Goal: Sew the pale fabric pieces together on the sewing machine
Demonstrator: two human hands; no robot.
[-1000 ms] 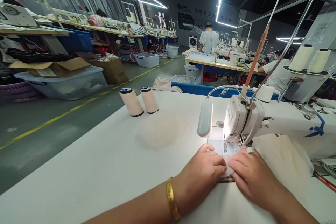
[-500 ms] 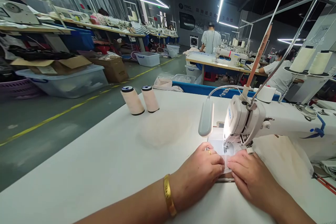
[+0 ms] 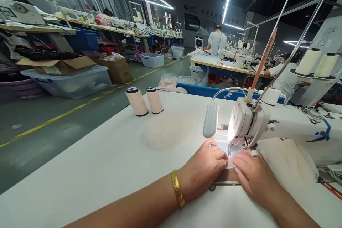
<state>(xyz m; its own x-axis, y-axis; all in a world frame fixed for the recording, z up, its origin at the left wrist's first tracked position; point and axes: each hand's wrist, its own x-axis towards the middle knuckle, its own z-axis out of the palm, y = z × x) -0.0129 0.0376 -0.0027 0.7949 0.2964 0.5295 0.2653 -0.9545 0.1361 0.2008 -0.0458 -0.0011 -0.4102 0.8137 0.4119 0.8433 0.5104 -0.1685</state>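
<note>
Under the lit needle of a white sewing machine (image 3: pixel 236 123) lies a small piece of thin white fabric (image 3: pixel 230 164). My left hand (image 3: pixel 210 167), with a ring and a gold bangle, is closed on the fabric's left side, fingertips bunched just in front of the presser foot (image 3: pixel 229 149). From the right, my right hand (image 3: pixel 253 174) presses its edge with fingers together, close under the machine head. Only a narrow strip of fabric shows between my fingertips; the rest is partly hidden by the hands. A brownish strip (image 3: pixel 229 176) lies below them at the machine bed.
Two pale pink thread cones (image 3: pixel 136 102) stand at the table's far left edge. A grey lamp (image 3: pixel 210 119) hangs beside the machine head. Sheer pale cloth (image 3: pixel 288 164) and red-handled tool (image 3: pixel 331 189) lie right. Co-workers (image 3: pixel 217 41) are at other tables.
Both hands have shifted slightly forward, toward the needle, with the white fabric. More of the brownish strip now shows below them. The camera view has moved slightly.
</note>
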